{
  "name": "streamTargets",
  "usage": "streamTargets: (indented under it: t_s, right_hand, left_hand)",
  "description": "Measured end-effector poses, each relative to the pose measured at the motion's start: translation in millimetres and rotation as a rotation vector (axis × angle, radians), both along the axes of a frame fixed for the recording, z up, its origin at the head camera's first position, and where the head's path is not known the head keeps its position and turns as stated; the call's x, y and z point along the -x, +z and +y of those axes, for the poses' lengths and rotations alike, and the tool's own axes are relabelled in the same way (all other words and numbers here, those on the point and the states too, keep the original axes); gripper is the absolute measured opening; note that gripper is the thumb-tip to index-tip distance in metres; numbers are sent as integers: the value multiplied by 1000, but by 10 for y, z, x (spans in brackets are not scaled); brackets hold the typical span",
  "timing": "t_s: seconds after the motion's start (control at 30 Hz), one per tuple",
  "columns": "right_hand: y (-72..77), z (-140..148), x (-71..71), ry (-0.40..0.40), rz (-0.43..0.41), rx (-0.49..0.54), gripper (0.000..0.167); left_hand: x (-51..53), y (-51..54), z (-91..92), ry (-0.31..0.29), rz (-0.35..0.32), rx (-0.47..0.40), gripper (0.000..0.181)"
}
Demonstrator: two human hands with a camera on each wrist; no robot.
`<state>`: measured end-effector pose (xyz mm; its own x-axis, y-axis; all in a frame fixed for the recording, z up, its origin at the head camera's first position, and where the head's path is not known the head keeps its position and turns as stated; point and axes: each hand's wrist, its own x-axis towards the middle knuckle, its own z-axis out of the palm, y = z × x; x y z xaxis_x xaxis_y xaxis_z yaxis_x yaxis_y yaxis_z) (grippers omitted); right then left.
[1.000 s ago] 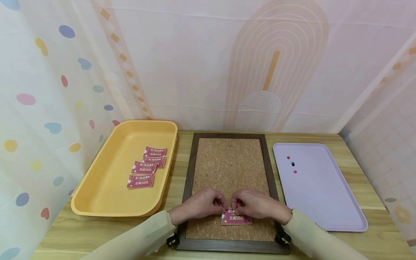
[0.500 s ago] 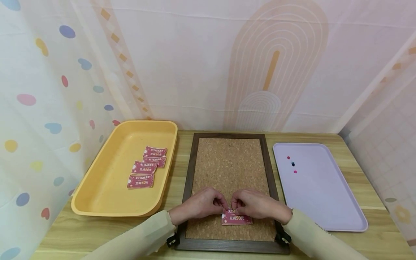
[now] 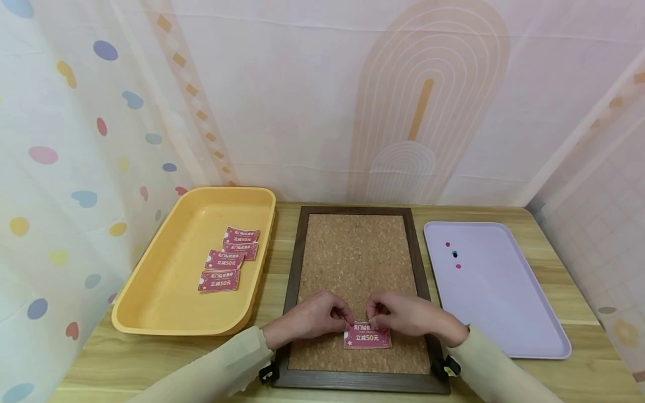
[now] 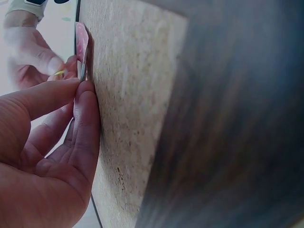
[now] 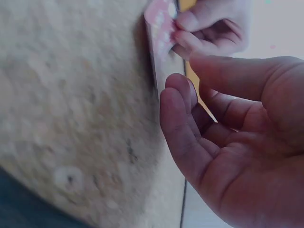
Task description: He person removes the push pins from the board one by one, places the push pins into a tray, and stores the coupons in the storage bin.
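Note:
In the head view, a dark red paper coupon (image 3: 368, 338) with white lettering lies on the lower part of a framed corkboard (image 3: 359, 257). My left hand (image 3: 314, 316) pinches its upper left corner between thumb and forefinger. In the left wrist view, the coupon (image 4: 81, 40) stands slightly off the cork where the fingers hold it. My right hand (image 3: 410, 316) is by the coupon's upper right edge. Between its thumb and forefinger shows a small yellow pushpin (image 4: 59, 72), mostly covered by the fingers.
On the left, a deep yellow tray (image 3: 161, 302) holds several similar coupons (image 3: 219, 281). A shallow lilac tray (image 3: 504, 302) to the right carries small pins (image 3: 448, 244) in red, blue-black and pink. The wooden table (image 3: 579, 336) meets a patterned curtain (image 3: 302, 101) behind.
My right hand has moved a little to the right, from the coupon's upper middle toward its right corner, uncovering more lettering. The left hand has stayed put.

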<state>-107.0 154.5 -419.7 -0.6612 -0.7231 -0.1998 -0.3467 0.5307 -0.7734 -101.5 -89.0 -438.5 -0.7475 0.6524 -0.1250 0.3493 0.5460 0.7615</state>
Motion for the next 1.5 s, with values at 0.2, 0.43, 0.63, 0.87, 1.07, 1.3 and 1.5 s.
streamTargets:
  t_s: [0.2,0.43,0.63,0.87,1.07,1.3,1.5]
  right_hand:
    - [49,129,18,-92,78,56,11]
    - [90,301,-3,-224,151,124,6]
    - [125,456,-4,-306,166,209,5]
    - [192,646,-9,-386,156,277,4]
    - [249,793,-6,-439,208,300,4]
    - [275,974,5,-533,264,284,5]
    - [263,1128,6,-596,282,247,6]
  left_hand:
    - [-9,9,2,6,-20,-1,10]
    - [-19,11,5,20,-18,19,9]
    - [-40,46,-4,44,-17,3,10]
    - [-33,141,-41,98,-25,-48,10]
    - [-23,237,-112,137,18,-103,9]
    - [-17,348,-210,164,27,-163,10]
    - [-14,452,-303,200,0,-174,7]
